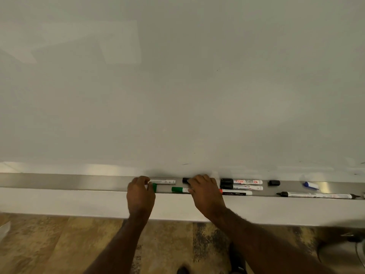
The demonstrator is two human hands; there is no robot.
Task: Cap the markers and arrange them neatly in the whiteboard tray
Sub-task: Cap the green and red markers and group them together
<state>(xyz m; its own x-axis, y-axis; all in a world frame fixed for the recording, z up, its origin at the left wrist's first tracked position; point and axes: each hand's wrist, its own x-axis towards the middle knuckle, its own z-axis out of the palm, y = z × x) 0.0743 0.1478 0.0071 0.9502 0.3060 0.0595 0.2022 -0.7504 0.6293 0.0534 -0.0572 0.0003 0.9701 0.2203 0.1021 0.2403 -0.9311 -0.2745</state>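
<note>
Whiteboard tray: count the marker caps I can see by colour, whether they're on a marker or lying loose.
Black caps: 4
Green caps: 2
Red cap: 1
Blue cap: 1
Total: 8
The long marker at the right shows dark, seemingly bare tips, so it is not counted.

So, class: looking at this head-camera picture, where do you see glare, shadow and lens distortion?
Head view: pale window-like reflections glare on the whiteboard at upper left; a bright sheen sits on the metal tray; soft shadow falls on the board just above the left hand and right hand; the wide lens bends the tray downward at right.
</note>
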